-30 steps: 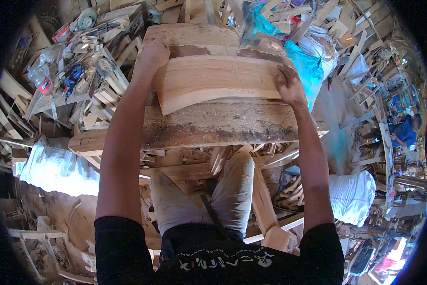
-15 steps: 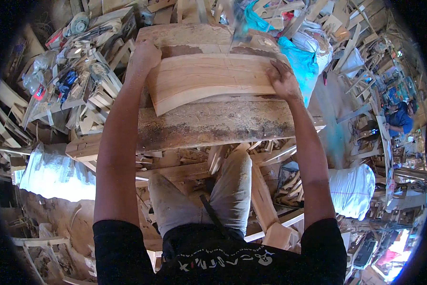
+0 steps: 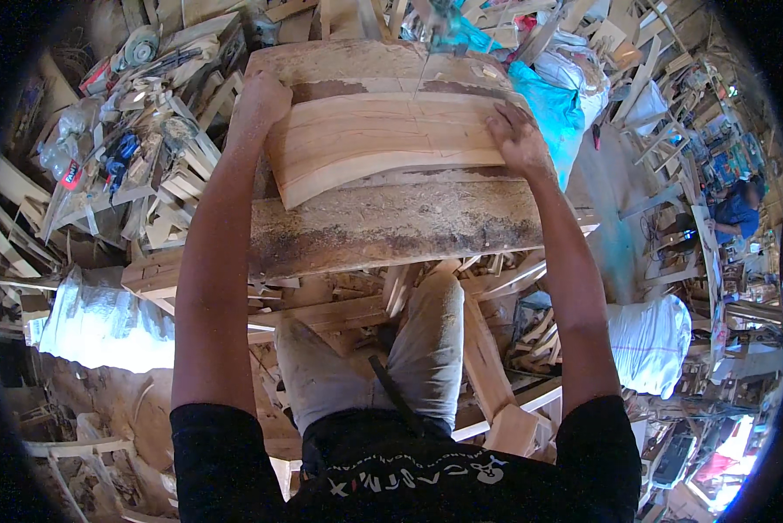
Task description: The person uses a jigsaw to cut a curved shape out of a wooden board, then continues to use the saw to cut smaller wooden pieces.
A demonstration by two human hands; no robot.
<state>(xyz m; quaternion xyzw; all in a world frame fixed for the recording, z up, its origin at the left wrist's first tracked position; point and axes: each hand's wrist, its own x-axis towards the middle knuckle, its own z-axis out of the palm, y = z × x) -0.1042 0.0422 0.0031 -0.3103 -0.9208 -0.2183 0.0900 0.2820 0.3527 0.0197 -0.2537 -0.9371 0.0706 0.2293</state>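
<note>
The left hand [image 3: 256,109] lay curled over the left end of a curved wooden plank [image 3: 383,144], fingers wrapped round its far upper corner and gripping it. The right hand [image 3: 518,139] pressed down flat on the plank's right end, fingers spread across the pale grain near the edge. The plank, light in colour with a bowed lower edge, rested flat on a rough worktable [image 3: 391,227] whose top was worn, stained dark and dusted with sawdust; the plank sat on the far half of that top, between the two hands. A thin band-saw blade [image 3: 426,65] came down to meet the plank's far edge near its middle, below a teal machine part [image 3: 452,30] at the top of the view. Both bare forearms reached up from the lower edge, and the person's grey trousers [image 3: 374,357] and black shirt [image 3: 409,471] showed beneath the table. To the left, a heap of cut wooden pieces [image 3: 173,183] and assorted tools was piled on a bench, with a white sack [image 3: 104,318] lower down. To the right stood a turquoise sack [image 3: 548,109] just beside the table, another white sack [image 3: 653,336] farther out, and a person in blue [image 3: 736,213] well apart near the rim.
</note>
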